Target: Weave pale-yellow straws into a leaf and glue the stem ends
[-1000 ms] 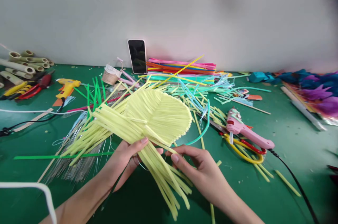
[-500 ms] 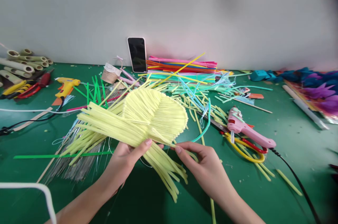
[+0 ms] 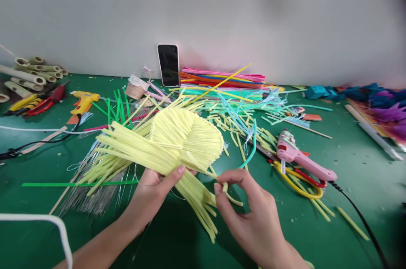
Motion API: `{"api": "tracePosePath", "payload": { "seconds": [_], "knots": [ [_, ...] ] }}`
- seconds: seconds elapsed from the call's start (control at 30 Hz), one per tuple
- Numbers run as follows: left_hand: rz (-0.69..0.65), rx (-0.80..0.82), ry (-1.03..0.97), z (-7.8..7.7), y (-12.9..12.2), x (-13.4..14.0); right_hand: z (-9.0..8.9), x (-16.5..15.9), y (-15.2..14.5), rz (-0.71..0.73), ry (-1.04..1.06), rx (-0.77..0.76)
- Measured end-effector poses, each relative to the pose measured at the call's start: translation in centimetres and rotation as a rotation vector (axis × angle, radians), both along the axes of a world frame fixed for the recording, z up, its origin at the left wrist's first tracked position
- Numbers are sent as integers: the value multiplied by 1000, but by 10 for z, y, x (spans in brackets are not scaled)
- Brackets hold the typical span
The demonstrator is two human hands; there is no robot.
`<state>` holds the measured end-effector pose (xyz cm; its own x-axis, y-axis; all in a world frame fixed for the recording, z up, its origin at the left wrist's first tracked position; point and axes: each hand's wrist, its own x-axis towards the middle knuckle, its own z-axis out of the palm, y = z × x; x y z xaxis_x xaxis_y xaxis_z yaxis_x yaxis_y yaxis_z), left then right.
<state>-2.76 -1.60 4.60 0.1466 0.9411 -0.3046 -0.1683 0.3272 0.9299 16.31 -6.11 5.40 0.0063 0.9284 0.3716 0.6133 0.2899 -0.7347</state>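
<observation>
A leaf-like piece made of pale yellow pipe cleaners (image 3: 187, 135) is held above the table, its loose stems fanning out left and toward me. My left hand (image 3: 160, 186) grips it from below, thumb pressed on top of the stems and the other fingers mostly hidden underneath. At the piece's right lower edge, my right hand (image 3: 249, 207) pinches a single yellow pipe cleaner (image 3: 225, 187) between thumb and forefinger. That strand runs from the piece to my fingertips.
A pink glue gun (image 3: 304, 161) and yellow-handled scissors (image 3: 298, 184) lie on the right. Behind are coloured pipe cleaner bundles (image 3: 222, 76) and an upright phone (image 3: 168, 65). Thin wires (image 3: 91, 197), a yellow glue gun (image 3: 83, 103), pliers (image 3: 47, 102) and bamboo tubes (image 3: 34, 76) lie left.
My right hand has moved slightly right and down, away from the piece, with the pinched strand. My left hand keeps its hold. The whole view has shifted a little.
</observation>
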Motion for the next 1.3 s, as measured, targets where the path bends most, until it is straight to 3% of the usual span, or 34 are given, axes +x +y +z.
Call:
{"api": "tracePosePath", "payload": {
  "seconds": [0.2,0.33,0.43,0.53,0.63,0.73,1.03,1.3],
  "knots": [
    [-56,33,31,-6,-1,-1,2,-5,1,268,-14,77],
    [-52,-4,-65,-3,-3,2,1,-8,-2,377,52,45],
    [-3,-108,-156,2,-2,3,-2,-4,-3,164,423,-96],
    [3,-157,-165,7,0,2,-6,0,2,-85,895,-398],
    [-18,-135,-159,9,2,0,-8,-1,8,-63,1029,-691],
    [-56,-127,-162,9,1,-1,-9,-5,10,-15,1036,-840],
    [-96,-121,-174,7,0,-1,-14,-13,5,-59,1153,-933],
    [-33,-109,-190,6,-4,3,-15,-17,3,-108,1176,-869]
  ]
}}
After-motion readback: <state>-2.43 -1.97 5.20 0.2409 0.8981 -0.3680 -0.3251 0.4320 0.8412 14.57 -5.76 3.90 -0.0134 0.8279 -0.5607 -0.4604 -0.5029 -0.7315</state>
